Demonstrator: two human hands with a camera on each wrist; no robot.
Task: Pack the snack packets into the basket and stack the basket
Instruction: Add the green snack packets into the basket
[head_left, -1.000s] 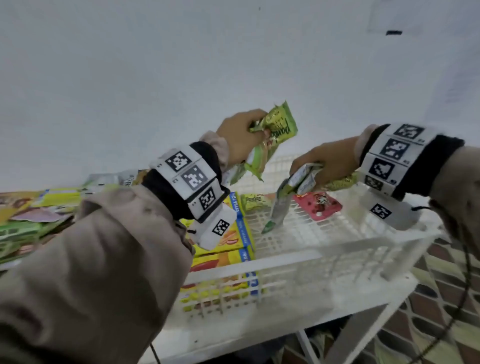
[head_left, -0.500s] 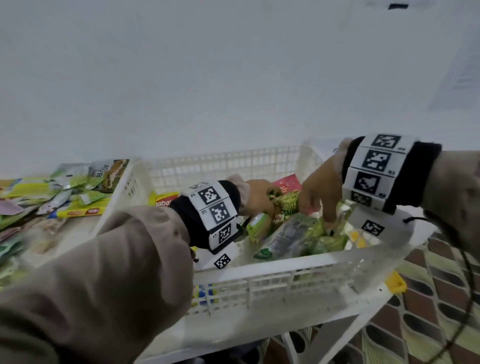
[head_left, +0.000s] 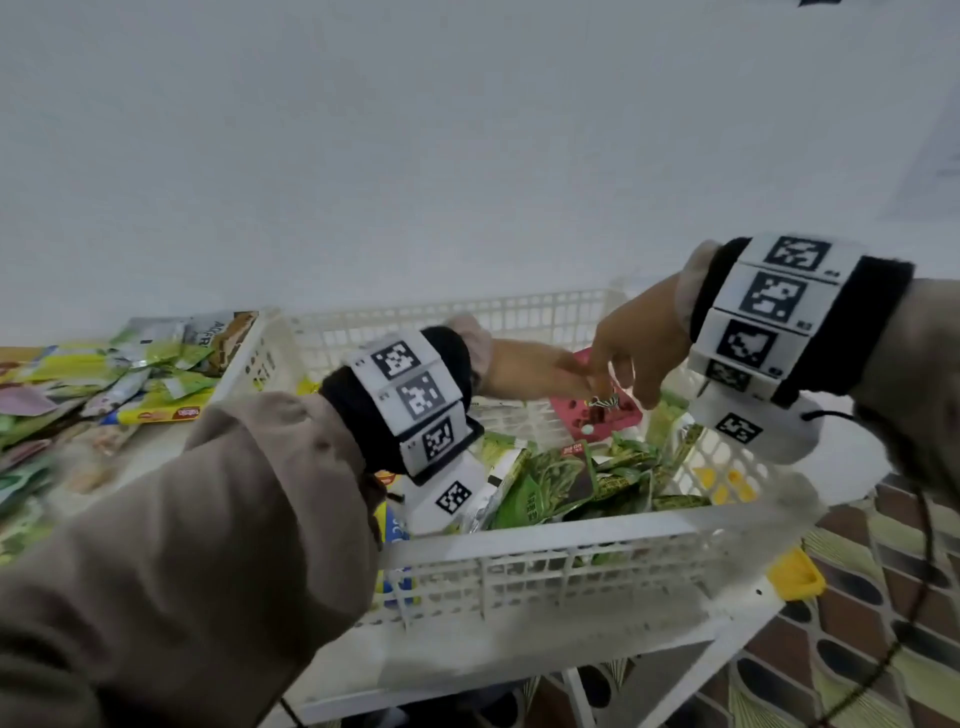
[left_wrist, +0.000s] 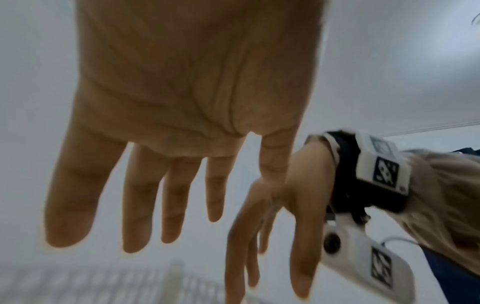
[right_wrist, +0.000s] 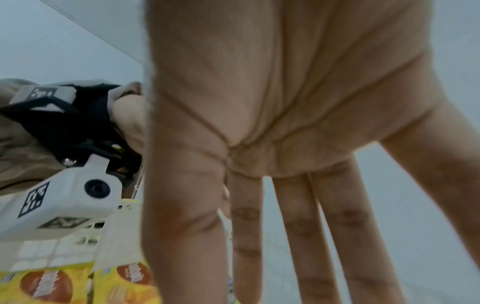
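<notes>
A white plastic basket (head_left: 550, 540) stands on the white table and holds several snack packets: green ones (head_left: 550, 486) near its front wall, a red one (head_left: 592, 410) further back, yellow ones (right_wrist: 52, 286) on the left. Both hands hover above the basket with straight, spread fingers and hold nothing. My left hand (head_left: 535, 371) reaches in from the left, and its palm (left_wrist: 182, 82) fills the left wrist view. My right hand (head_left: 631, 358) hangs over the red packet with its fingers (right_wrist: 298, 226) pointing down.
A loose heap of snack packets (head_left: 104, 374) lies on the table left of the basket. The white wall stands close behind. A yellow object (head_left: 795, 574) sits at the table's right corner, above a patterned floor (head_left: 857, 649).
Both hands carried green packets down into the basket and let them go. The packets now lie inside, and the hands have lifted off with fingers spread.
</notes>
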